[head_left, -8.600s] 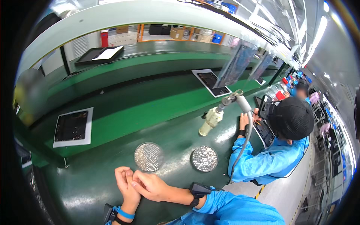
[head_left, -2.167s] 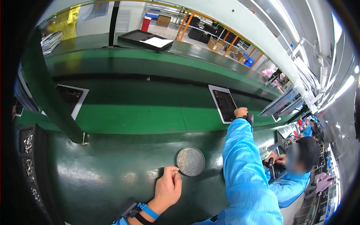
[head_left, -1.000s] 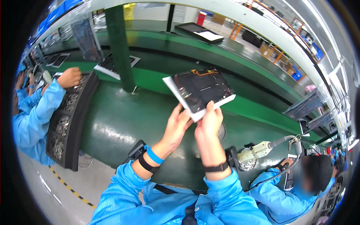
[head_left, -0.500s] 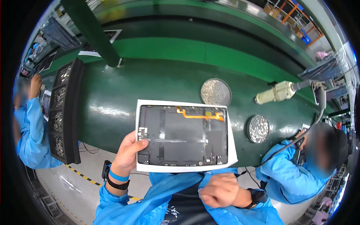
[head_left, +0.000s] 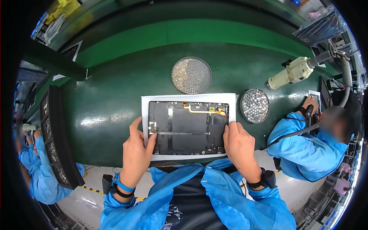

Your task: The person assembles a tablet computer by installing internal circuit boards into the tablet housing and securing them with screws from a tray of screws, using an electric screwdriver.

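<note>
An opened tablet (head_left: 188,126), its dark inside facing up with an orange flex cable (head_left: 205,111) near the top edge, lies on a white sheet (head_left: 191,97) at the front of the green table. My left hand (head_left: 137,151) grips its left side, thumb over the lower left edge and fingers along the outside. On the opposite side my right hand (head_left: 240,147) holds the right edge, its thumb against the frame and the other fingers curled beside it.
Two round perforated trays with small metal parts, one (head_left: 191,75) beyond the tablet and one (head_left: 254,105) to its right. A pale electric screwdriver (head_left: 291,73) hangs at the right. A black compartment bin (head_left: 63,138) stands left. Co-workers (head_left: 306,142) sit on both sides.
The tablet and its sheet have gone from tilted in my left hand to flat on the table. My right hand has moved up from near my body to the tablet's right edge.
</note>
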A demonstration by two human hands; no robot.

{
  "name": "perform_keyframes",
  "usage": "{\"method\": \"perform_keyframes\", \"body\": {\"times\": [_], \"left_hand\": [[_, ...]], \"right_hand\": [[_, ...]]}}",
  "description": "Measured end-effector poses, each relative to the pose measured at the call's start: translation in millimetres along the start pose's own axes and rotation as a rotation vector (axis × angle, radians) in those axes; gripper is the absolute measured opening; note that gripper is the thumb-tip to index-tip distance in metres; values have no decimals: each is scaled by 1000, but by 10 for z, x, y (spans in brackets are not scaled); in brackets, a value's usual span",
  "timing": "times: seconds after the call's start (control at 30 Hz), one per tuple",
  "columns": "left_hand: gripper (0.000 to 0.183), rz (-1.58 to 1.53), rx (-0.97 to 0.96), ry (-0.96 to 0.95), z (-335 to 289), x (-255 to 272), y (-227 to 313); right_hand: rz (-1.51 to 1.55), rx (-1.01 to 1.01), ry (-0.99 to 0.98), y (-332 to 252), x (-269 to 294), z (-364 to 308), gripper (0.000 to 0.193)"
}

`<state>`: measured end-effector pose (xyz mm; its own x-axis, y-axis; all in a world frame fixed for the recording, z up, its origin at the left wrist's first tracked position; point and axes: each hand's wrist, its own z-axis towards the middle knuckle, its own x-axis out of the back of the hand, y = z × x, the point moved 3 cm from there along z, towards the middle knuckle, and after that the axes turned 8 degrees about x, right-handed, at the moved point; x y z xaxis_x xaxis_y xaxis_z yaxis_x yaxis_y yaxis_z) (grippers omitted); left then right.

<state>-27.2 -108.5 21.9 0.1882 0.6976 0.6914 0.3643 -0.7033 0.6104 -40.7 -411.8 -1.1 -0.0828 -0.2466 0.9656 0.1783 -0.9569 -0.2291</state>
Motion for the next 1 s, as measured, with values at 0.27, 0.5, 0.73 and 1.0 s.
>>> {"method": "perform_keyframes", "body": {"times": [0.27,0.5,0.73,1.0], "left_hand": [[38,454,-211,293,-105,45,201],[39,244,-633,332,416,-128,831],[46,241,-637,228,663,-381,757],[53,214,-674,229,689,-441,768]], "right_hand": [[16,-19,163,71,187,218,21],[345,5,775,48,655,982,76],[1050,124,877,94,681,1111,61],[1099,150,1151,478,558,674,62]]}}
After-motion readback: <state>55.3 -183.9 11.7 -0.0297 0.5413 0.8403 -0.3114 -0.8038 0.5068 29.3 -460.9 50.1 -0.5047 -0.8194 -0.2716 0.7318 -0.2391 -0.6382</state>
